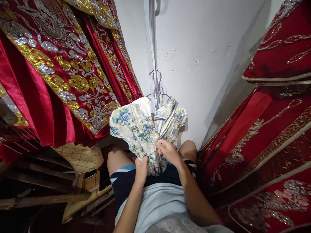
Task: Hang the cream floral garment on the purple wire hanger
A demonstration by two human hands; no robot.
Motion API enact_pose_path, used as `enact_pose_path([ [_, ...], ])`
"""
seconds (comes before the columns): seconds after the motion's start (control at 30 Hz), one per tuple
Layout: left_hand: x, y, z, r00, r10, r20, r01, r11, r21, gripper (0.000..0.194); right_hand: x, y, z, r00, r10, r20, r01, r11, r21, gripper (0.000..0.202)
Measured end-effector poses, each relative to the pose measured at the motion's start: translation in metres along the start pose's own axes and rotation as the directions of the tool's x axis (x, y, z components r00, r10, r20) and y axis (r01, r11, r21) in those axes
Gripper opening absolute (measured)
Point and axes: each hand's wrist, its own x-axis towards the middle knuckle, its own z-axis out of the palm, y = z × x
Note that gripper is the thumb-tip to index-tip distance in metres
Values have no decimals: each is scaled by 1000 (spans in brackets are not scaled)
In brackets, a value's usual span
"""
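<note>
A short-sleeved floral blouse (143, 121), cream with blue and yellow-green flowers, hangs on a thin purple hanger (159, 84) in front of me. Its lower part gathers over my lap. My left hand (141, 166) is closed on the blouse's lower left side, the thumb lying on top of the cloth. Higher up, my right hand (167, 150) pinches the front edge of the blouse below the V-shaped neckline. What lies under my right fingers is too small to make out. The hanger's hook is close to a pale vertical strip (153, 48) on the wall.
Red embroidered garments with gold and silver sequins (80, 81) hang at the left. More red beaded garments (243, 139) hang close on the right. A white wall (194, 38) stands ahead. Bamboo-like furniture (48, 198) and a quilted gold cloth piece (81, 157) are at the lower left.
</note>
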Motion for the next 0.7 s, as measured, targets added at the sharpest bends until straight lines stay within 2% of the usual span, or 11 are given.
enact_pose_path([
  [0.13,8,4,-13,999,-46,-2,46,998,44,21,-3,-7,2,997,16,-77,-4,987,158,27],
  [0.2,11,5,-18,991,45,-126,-32,994,103,27,-5,-11,-2,989,65,-136,-30,968,249,25],
  [0.23,12,5,-19,967,138,-214,-110,984,141,34,-5,-11,-3,981,94,-172,-41,957,288,25],
  [0.27,12,7,-18,921,259,-290,-211,959,188,40,-6,-12,-3,973,122,-198,-53,944,325,26],
  [0.3,12,9,-16,860,389,-330,-320,915,244,44,-6,-11,-3,969,146,-201,-64,929,364,25],
  [0.33,11,12,-12,803,507,-315,-421,855,302,43,-5,-11,-2,968,163,-189,-74,911,407,25],
  [0.37,10,16,-8,762,600,-242,-508,786,352,38,-5,-9,0,970,173,-169,-80,890,450,24],
  [0.43,10,22,4,734,679,16,-630,673,388,22,-5,-8,3,974,179,-136,-84,850,520,23],
  [0.5,14,27,17,743,626,237,-666,656,357,14,-6,-7,5,973,182,-139,-78,836,543,23],
  [0.53,16,28,23,750,589,299,-661,672,333,15,-7,-8,6,972,181,-148,-76,843,533,23],
  [0.7,27,25,45,770,527,359,-629,720,292,11,-12,-17,7,975,123,-186,-43,923,383,24],
])
